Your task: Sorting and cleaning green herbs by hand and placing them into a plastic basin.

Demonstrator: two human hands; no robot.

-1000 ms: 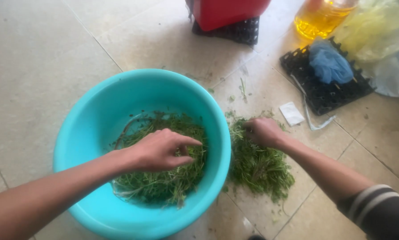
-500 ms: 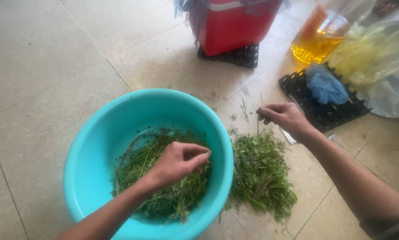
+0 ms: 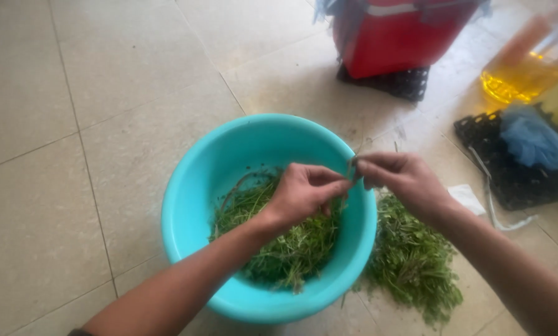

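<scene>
A turquoise plastic basin [image 3: 192,193] sits on the tiled floor with a heap of green herb sprigs [image 3: 279,249] inside it. My left hand [image 3: 304,193] and my right hand [image 3: 400,177] meet above the basin's right rim, both pinching one thin green sprig [image 3: 352,167] between their fingertips. A second pile of green herbs [image 3: 413,261] lies on the floor just right of the basin, under my right forearm.
A red container [image 3: 403,37] on a black crate stands at the back. At the right are a bottle of yellow liquid [image 3: 518,74], a blue cloth [image 3: 534,140] on a black tray [image 3: 515,180], and a white scrap [image 3: 469,198].
My right hand came up from the floor pile and moved left; my left hand rose out of the basin herbs. The two hands now meet on one sprig.
</scene>
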